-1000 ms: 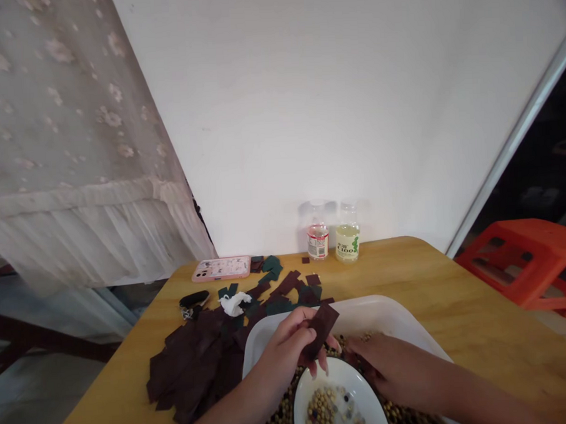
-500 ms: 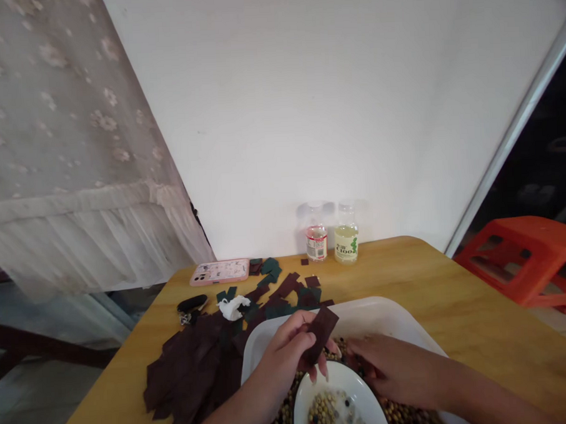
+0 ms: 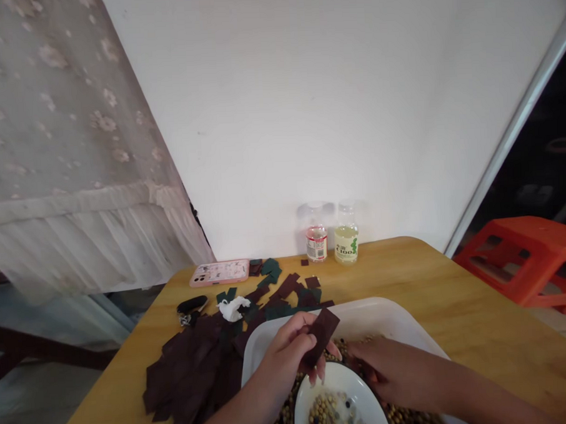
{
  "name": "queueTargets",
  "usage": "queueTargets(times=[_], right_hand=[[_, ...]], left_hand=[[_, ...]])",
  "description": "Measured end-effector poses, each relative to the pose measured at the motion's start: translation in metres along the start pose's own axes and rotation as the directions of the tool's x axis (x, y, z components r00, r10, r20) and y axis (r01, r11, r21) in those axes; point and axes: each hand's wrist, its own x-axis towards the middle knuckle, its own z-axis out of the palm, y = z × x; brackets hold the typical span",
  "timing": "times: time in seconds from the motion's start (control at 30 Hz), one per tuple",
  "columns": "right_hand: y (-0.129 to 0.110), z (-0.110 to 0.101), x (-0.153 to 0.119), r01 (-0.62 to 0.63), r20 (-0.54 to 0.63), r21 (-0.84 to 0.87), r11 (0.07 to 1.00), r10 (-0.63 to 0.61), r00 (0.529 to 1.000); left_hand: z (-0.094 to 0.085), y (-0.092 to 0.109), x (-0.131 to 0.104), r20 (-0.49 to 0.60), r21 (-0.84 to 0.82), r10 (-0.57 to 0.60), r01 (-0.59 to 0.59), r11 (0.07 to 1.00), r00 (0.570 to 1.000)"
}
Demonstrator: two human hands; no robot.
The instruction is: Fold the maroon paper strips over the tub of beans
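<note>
The fingers [image 3: 298,322] and thumb of the left hand [image 3: 286,349] pinch a dark brown strip [image 3: 324,333] at the lower centre of the frame, its far end pointing up and to the right; the lower fingertips hang apart beneath it, by the upper rim of a white bowl [image 3: 336,376]. The right hand [image 3: 388,365], right of the bowl, reaches into the small round beads [image 3: 416,415] in a white tray [image 3: 378,309]; its fingertips are largely hidden, so whether they grip anything cannot be told. The bowl sits within the tray at the bottom edge, holding mostly pale beads [image 3: 321,411] with a few dark ones. At the lower left, a broad heap of dark brown pieces [image 3: 189,372] lies on the wooden table [image 3: 480,334], with green pieces [image 3: 270,270] above it, near a pink phone [image 3: 220,273]. A crumpled white tissue [image 3: 232,309] lies just beside a black key fob [image 3: 193,303]. Two bottles [image 3: 347,243] stand upright against the white wall [image 3: 316,110], and an orange stool [image 3: 524,258] shows at right.
</note>
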Motion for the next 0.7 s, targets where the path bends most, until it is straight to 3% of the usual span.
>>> queueTargets(times=[0.7], right_hand=[[-0.0007, -0.0018, -0.0012, -0.038, 0.047, -0.04, 0.998, 0.04, 0.998]], left_hand=[[-0.0023, -0.0013, 0.0001, 0.016, 0.016, -0.008, 0.008, 1.0, 1.0]])
